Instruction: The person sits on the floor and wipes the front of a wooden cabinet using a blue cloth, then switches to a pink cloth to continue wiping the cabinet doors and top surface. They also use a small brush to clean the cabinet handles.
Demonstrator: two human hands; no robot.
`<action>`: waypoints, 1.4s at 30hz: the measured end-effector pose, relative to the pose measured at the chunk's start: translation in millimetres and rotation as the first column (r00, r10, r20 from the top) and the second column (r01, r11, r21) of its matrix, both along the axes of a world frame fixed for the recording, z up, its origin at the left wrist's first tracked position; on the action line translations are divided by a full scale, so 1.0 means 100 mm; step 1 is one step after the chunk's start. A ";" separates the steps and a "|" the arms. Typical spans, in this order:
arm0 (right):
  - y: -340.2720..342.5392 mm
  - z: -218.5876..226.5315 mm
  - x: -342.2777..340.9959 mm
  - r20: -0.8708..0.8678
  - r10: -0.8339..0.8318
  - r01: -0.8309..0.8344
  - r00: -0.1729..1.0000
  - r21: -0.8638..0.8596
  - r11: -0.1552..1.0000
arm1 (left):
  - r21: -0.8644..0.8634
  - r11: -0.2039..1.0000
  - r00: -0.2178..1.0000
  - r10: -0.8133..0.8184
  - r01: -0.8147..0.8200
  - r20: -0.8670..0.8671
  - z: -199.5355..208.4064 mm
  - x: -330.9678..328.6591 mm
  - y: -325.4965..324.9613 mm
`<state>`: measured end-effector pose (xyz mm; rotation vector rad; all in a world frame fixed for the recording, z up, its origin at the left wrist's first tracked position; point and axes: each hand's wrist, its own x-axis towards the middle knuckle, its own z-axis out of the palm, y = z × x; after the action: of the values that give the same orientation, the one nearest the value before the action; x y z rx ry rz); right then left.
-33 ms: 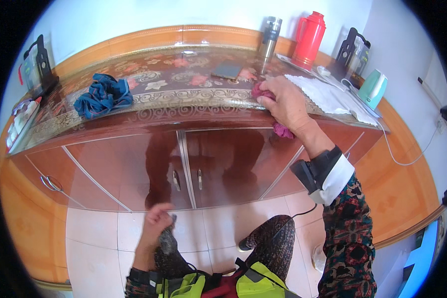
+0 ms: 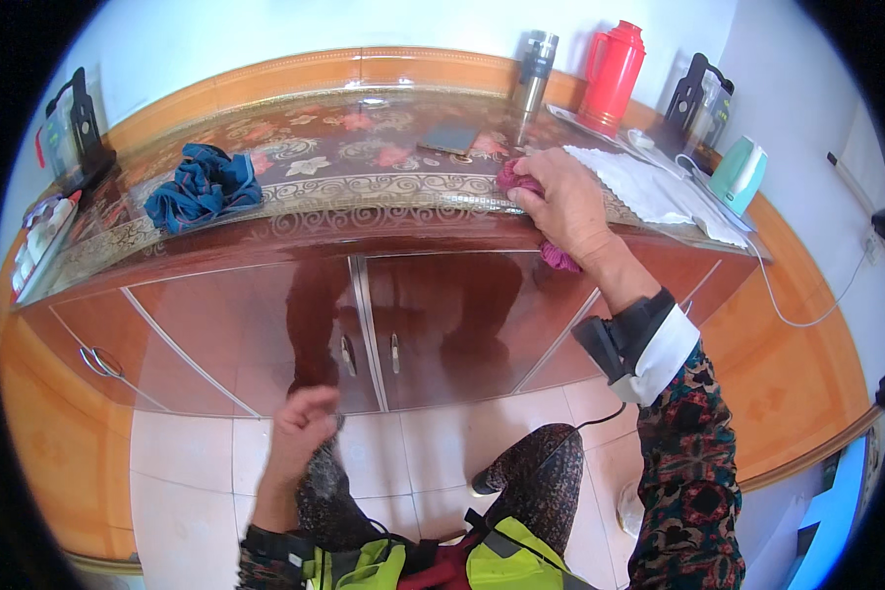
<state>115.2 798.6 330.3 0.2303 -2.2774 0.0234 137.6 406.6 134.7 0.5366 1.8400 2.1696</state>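
My right hand (image 2: 565, 197) is closed on a magenta cloth (image 2: 519, 178), pressing it on the front edge of the patterned tabletop (image 2: 388, 155). One end of the cloth (image 2: 560, 258) hangs out below my palm, over the edge. Lower down on the left, my left hand (image 2: 303, 423) hovers above my knee, in front of the cabinet doors. Its fingers are curled in, and I see nothing in them. A crumpled blue cloth (image 2: 205, 190) lies at the left of the tabletop.
Farther back are a phone (image 2: 449, 141), a steel flask (image 2: 535, 74) and a red thermos (image 2: 613, 79). A white cloth (image 2: 649, 187) lies right of my hand, with a mint-green kettle (image 2: 739, 175) beyond. Black-handled containers (image 2: 81, 133) and a tray (image 2: 49, 246) stand left.
My left hand has risen slightly and shifted a little to the left. My right hand with the magenta cloth stays at nearly the same place.
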 end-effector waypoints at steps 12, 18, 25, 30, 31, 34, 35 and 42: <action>-0.27 -0.21 -0.05 -0.331 -0.114 0.112 0.937 -0.026 0.993 | -0.727 0.213 0.640 -0.357 -0.653 -0.680 2.04 -0.68 0.74; -0.80 -0.39 -0.06 -0.502 -0.031 -0.085 0.864 -0.207 0.975 | -0.778 0.248 0.694 -0.354 -0.577 -0.628 2.02 -0.77 0.78; -1.36 -0.55 -0.35 -0.232 0.363 -0.388 0.902 -0.070 0.919 | -0.808 0.295 0.729 -0.350 -0.510 -0.588 2.03 -0.86 0.77; -0.76 -0.22 -0.25 -0.098 0.114 -0.125 0.989 -0.117 0.985 | -0.801 0.330 0.722 -0.353 -0.499 -0.595 2.01 -0.90 0.74; -0.57 -0.16 -0.16 0.022 -0.027 0.030 0.999 -0.125 0.992 | -0.797 0.326 0.720 -0.347 -0.508 -0.601 2.01 -0.90 0.73; -0.19 -0.12 0.04 0.071 -0.193 0.204 0.979 -0.204 0.957 | -0.784 0.342 0.716 -0.329 -0.518 -0.616 2.00 -0.88 0.72; -0.18 -0.16 0.06 -0.051 -0.094 0.086 0.994 -0.136 0.987 | -0.788 0.345 0.726 -0.320 -0.509 -0.609 1.99 -0.88 0.72; -1.36 -0.47 -0.21 -0.255 0.319 -0.339 0.913 -0.036 0.940 | -0.785 0.355 0.717 -0.332 -0.508 -0.613 1.99 -0.86 0.73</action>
<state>94.5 662.1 283.5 0.5440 -1.9633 0.2474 51.6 479.6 333.7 1.0115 3.1235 0.4286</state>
